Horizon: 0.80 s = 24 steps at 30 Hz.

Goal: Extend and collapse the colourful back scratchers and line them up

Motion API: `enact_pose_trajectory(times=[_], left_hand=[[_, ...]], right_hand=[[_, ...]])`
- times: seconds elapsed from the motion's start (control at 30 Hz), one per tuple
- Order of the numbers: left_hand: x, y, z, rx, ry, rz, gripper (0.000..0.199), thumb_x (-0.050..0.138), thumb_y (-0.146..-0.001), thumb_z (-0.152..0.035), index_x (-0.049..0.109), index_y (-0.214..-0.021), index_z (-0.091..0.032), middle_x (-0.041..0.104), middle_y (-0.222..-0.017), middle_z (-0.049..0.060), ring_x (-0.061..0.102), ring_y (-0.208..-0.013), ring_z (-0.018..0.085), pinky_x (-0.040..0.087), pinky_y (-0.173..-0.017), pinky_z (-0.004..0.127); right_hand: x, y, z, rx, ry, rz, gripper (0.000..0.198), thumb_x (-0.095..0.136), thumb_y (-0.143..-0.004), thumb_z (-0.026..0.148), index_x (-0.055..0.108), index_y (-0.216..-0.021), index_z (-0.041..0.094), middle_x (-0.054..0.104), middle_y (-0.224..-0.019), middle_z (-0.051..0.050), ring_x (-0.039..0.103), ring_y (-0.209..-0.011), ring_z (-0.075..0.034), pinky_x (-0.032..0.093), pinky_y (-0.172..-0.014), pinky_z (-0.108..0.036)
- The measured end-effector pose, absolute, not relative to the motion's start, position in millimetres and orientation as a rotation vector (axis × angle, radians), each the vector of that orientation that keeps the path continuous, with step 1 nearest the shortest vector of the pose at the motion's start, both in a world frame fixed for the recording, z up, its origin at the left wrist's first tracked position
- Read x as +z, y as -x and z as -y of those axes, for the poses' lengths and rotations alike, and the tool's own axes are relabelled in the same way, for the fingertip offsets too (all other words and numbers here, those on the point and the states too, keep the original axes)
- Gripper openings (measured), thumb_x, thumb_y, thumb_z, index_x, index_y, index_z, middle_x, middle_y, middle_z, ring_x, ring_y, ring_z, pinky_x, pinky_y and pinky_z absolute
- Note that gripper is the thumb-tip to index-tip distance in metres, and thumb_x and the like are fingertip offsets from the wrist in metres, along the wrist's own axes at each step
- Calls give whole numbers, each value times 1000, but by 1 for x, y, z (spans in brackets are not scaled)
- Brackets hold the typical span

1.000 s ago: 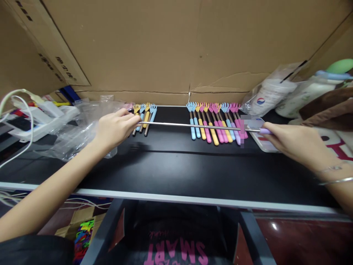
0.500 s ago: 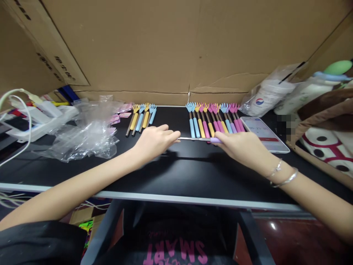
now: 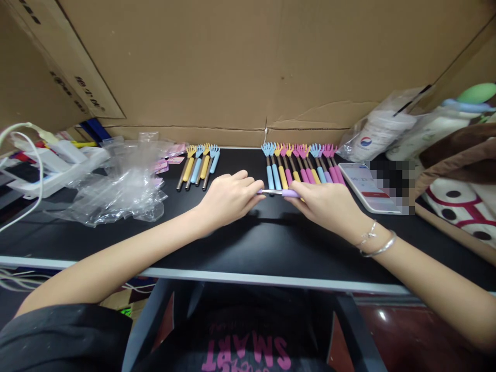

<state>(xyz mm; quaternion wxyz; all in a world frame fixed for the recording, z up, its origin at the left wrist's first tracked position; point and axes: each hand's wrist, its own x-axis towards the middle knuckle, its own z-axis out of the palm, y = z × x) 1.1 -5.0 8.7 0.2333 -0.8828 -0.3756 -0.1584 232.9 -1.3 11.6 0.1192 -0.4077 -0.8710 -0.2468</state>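
Observation:
A purple telescopic back scratcher (image 3: 289, 193) is held level above the desk between my hands. My left hand (image 3: 234, 196) is closed around its head end, most of which is hidden by the fingers. My right hand (image 3: 323, 205) grips the purple handle. A short stretch of silver rod shows between them. Behind my right hand lies a row of back scratchers (image 3: 284, 178) in blue, yellow, pink and purple, claws towards the cardboard. A smaller group of yellow and blue back scratchers (image 3: 196, 170) lies beyond my left hand, their dark rods pointing towards me.
Crumpled clear plastic bags (image 3: 127, 191) and pink cards (image 3: 163, 165) lie left, near a white power strip (image 3: 58, 173). To the right are a phone (image 3: 364, 181), a bagged cup (image 3: 377, 137) and a bottle (image 3: 430, 134). A cardboard wall (image 3: 217, 62) stands behind.
My hands have come closer together, and the silver rod showing between them is shorter. My left hand has shifted right and my right hand left, both still holding the back scratcher.

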Motion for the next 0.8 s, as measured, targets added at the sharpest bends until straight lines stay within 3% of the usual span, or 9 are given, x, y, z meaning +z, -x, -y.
enact_pose_trajectory(times=[0.23, 0.37, 0.8], left_hand=[[12, 7, 5, -448, 2491, 1099, 30, 33, -98, -35, 58, -99, -19, 63, -91, 4, 53, -87, 19, 36, -64, 29], [11, 12, 3, -468, 2482, 1105, 29, 38, -95, -42, 57, -95, -21, 62, -87, 1, 54, -86, 18, 35, -61, 27], [10, 15, 2, -399, 2430, 932, 33, 33, -97, -39, 57, -89, -18, 61, -77, 2, 58, -72, 14, 28, -51, 27]], right_hand=[[7, -238, -1, -660, 1150, 2548, 39, 32, -94, 45, 60, -90, 19, 67, -72, -2, 55, -57, -12, 17, -49, -25], [6, -240, -2, -723, 1116, 2539, 39, 33, -94, 44, 60, -86, 18, 66, -69, -2, 54, -56, -12, 17, -49, -25], [8, -244, -3, -831, 1115, 2564, 42, 31, -94, 47, 58, -79, 18, 60, -60, -1, 48, -49, -10, 14, -48, -25]])
